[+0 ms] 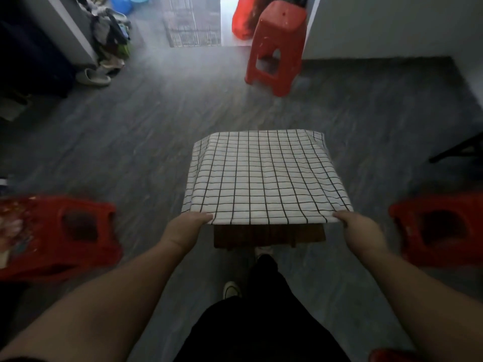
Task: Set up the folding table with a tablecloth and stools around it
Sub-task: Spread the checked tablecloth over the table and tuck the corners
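Cloth: checked tablecloth lies spread over the small dark wooden table. Its far edge and left side drape past the top, and its near edge is held up in the air.
Table: only the near side shows, under the lifted edge. Legs and hinges are hidden, so I cannot tell whether it is locked open.
Left hand: left hand has fingers curled over the near left corner of the cloth, pinching it. The thumb is not visible.
Right hand: right hand is closed the same way on the near right corner.
Stools: one red stool is at the left and one red stool at the right, both apart from the table. A third stool stands well away by the wall.
Step (judged): evening out the cloth before laying the near edge down. Stools are not yet drawn in.
Risk 1: pulling harder with one hand would skew the grid and leave one side short.
Risk 2: pulling too far toward the body would drag the far edge back onto the top, perhaps uncovering it.
Risk 3: a snagged cloth could shift or tip a table this light.
Risk 4: the shoe is close to the table, so a step forward could knock a leg.
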{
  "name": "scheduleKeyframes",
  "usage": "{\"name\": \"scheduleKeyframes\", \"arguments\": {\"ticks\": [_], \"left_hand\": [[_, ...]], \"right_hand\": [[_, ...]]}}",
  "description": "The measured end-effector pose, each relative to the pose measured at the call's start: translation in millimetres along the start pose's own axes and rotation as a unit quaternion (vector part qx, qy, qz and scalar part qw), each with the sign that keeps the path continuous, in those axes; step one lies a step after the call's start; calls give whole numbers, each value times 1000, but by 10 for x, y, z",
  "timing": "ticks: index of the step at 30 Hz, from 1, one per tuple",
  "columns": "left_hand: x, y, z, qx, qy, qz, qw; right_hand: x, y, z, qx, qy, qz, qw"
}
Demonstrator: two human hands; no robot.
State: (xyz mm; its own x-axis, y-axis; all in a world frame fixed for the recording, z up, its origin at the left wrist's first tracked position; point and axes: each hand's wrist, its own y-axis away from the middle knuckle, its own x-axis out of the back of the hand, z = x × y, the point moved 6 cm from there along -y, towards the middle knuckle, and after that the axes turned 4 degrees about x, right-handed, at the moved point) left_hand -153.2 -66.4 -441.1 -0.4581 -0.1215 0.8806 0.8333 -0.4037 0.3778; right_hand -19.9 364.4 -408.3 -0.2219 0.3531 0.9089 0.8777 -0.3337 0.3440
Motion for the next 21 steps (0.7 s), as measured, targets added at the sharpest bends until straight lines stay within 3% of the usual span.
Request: {"name": "scheduleKeyframes", "arguments": {"ticks": [8,15,21], "left_hand": [[-427,574,198,-4,19,-27,999],[-1450,710,167,18,4,-110,994],[-2445,790,268,27,-96,-205,974]], "right_hand": [[-353,508,294,-6,1,-42,999],[-1331,609,764,-7,-38,-57,998],[-2346,647,1113,43,34,-187,981]]}}
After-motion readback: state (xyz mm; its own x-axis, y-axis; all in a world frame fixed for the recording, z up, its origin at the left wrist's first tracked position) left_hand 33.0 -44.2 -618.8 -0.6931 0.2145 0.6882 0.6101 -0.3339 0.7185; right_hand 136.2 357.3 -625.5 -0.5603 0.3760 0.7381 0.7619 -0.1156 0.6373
